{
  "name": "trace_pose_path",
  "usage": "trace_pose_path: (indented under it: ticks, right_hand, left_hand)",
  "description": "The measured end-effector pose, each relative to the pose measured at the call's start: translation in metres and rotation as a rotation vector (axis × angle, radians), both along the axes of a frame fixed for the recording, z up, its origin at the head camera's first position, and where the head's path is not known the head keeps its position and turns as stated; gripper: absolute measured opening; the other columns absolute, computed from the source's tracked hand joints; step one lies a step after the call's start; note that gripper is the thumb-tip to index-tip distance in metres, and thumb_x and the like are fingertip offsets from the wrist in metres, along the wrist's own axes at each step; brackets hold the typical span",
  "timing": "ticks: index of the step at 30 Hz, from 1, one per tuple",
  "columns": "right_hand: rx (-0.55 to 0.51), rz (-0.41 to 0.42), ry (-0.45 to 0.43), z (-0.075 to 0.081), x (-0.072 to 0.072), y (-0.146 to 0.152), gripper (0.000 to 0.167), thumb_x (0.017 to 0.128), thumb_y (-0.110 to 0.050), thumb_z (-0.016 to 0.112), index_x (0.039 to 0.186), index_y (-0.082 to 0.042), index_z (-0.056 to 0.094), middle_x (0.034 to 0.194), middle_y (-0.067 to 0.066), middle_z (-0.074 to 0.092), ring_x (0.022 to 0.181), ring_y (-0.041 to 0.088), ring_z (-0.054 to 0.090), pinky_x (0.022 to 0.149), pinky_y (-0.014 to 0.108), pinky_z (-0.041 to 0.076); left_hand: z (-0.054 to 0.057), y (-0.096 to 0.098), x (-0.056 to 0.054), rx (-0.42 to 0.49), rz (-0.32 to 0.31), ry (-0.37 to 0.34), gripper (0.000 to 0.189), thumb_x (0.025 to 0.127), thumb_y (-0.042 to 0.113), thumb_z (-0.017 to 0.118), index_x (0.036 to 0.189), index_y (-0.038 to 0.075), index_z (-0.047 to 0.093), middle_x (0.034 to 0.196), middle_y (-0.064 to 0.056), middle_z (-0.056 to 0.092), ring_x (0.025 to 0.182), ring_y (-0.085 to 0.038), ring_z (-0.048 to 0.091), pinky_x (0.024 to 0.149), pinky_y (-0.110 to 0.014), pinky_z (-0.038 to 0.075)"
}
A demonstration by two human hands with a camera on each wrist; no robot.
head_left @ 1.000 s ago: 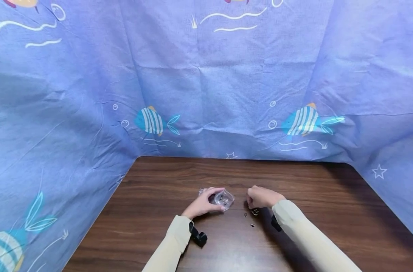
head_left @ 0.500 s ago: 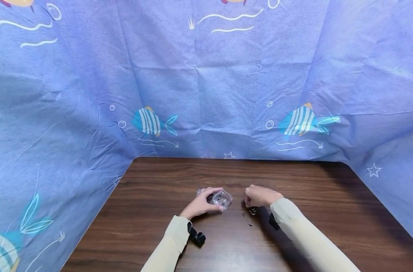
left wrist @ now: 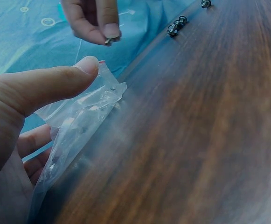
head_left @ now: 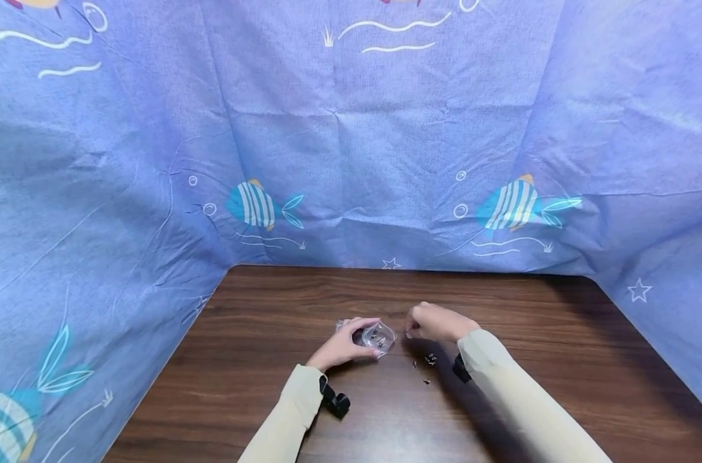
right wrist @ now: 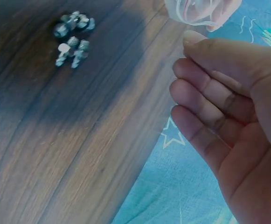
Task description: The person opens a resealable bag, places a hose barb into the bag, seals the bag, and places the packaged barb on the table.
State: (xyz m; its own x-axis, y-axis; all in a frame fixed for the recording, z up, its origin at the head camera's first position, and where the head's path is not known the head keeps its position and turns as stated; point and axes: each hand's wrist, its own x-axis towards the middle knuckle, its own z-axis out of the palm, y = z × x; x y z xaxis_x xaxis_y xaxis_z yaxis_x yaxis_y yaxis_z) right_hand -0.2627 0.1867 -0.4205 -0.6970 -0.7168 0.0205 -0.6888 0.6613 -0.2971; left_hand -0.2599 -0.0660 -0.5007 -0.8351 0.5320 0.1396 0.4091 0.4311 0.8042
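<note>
My left hand [head_left: 344, 344] holds a clear zip bag [head_left: 387, 347] with its mouth spread between thumb and fingers. A few small metal pieces show inside the bag in the head view. To the right of the bag, my right hand [head_left: 440, 322] is raised over the table. In the left wrist view, its thumb and a finger pinch a small screw [left wrist: 109, 42], seen only in part. Below that hand lies a small pile of screws [right wrist: 73, 39], shiny in the right wrist view. Two loose screws, one of them nearer the front [head_left: 426, 382], lie beside the pile.
Everything lies on a dark wood-grain table [head_left: 281, 308]. Blue cloth [head_left: 397, 161] with printed fish hangs behind and to the sides of it. Each wrist wears a black camera mount, the left one [head_left: 336, 402] close above the tabletop.
My right hand has risen from beside the screw pile and shifted toward the bag, leaving the pile in fuller view. The left hand and bag stay nearly still.
</note>
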Motion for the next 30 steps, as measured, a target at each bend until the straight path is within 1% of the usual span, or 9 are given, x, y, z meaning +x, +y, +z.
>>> trace_pose_path:
  ticks: [8, 11, 14, 19, 24, 28, 30]
  right_hand:
    - [-0.014, 0.002, 0.012, 0.004, -0.003, -0.013, 0.009, 0.085, -0.01, 0.07, 0.077, -0.013, 0.071, 0.072, -0.009, 0.065, 0.063, -0.002, 0.053, 0.06, 0.017, 0.047]
    - [-0.007, 0.011, 0.017, 0.004, -0.005, -0.018, 0.01, 0.086, -0.011, 0.069, 0.077, -0.014, 0.07, 0.072, -0.01, 0.064, 0.063, -0.002, 0.052, 0.061, 0.017, 0.047]
    - [-0.006, 0.019, 0.03, 0.003, -0.006, -0.021, 0.01, 0.085, -0.011, 0.069, 0.076, -0.014, 0.069, 0.071, -0.01, 0.062, 0.062, -0.002, 0.051, 0.06, 0.017, 0.046]
    - [-0.019, 0.021, 0.035, 0.004, -0.006, -0.027, 0.01, 0.085, -0.008, 0.068, 0.075, -0.012, 0.069, 0.07, -0.009, 0.06, 0.062, 0.0, 0.049, 0.059, 0.018, 0.045]
    - [-0.024, 0.02, 0.035, 0.005, -0.007, -0.032, 0.009, 0.084, -0.008, 0.069, 0.076, -0.012, 0.069, 0.071, -0.008, 0.062, 0.062, 0.0, 0.05, 0.059, 0.018, 0.046]
    - [-0.029, 0.033, 0.044, 0.006, -0.007, -0.036, 0.01, 0.083, -0.008, 0.07, 0.074, -0.012, 0.067, 0.069, -0.007, 0.06, 0.06, 0.001, 0.048, 0.057, 0.018, 0.044]
    - [-0.027, 0.027, 0.042, 0.006, -0.007, -0.038, 0.009, 0.082, -0.008, 0.071, 0.074, -0.012, 0.068, 0.069, -0.007, 0.06, 0.06, 0.001, 0.048, 0.057, 0.017, 0.043]
  left_hand:
    - [-0.001, 0.0, -0.002, 0.006, 0.005, 0.002, 0.067, 0.077, 0.032, 0.081, 0.137, 0.021, 0.054, 0.131, -0.002, 0.058, 0.114, -0.02, 0.046, 0.097, -0.039, 0.04]
    - [-0.002, -0.001, -0.002, 0.008, 0.013, -0.005, 0.067, 0.077, 0.032, 0.081, 0.137, 0.022, 0.054, 0.131, -0.002, 0.058, 0.114, -0.019, 0.046, 0.097, -0.038, 0.04]
    - [-0.003, -0.001, -0.002, 0.002, 0.017, 0.004, 0.066, 0.077, 0.033, 0.081, 0.137, 0.023, 0.054, 0.131, -0.001, 0.058, 0.114, -0.019, 0.046, 0.097, -0.037, 0.04]
    - [-0.006, -0.001, -0.003, -0.01, 0.012, 0.009, 0.067, 0.077, 0.034, 0.081, 0.137, 0.024, 0.054, 0.131, 0.0, 0.058, 0.114, -0.018, 0.046, 0.097, -0.037, 0.04]
    - [-0.004, -0.001, -0.005, -0.007, -0.002, 0.0, 0.066, 0.077, 0.034, 0.081, 0.137, 0.024, 0.054, 0.131, 0.0, 0.058, 0.115, -0.019, 0.046, 0.097, -0.037, 0.041]
    - [-0.003, 0.0, -0.006, -0.007, -0.005, -0.008, 0.067, 0.077, 0.034, 0.081, 0.137, 0.024, 0.053, 0.132, 0.0, 0.057, 0.116, -0.019, 0.046, 0.098, -0.04, 0.04]
    - [-0.003, 0.0, -0.006, -0.005, -0.006, -0.015, 0.067, 0.077, 0.034, 0.081, 0.137, 0.024, 0.053, 0.132, 0.0, 0.057, 0.116, -0.019, 0.046, 0.099, -0.041, 0.04]
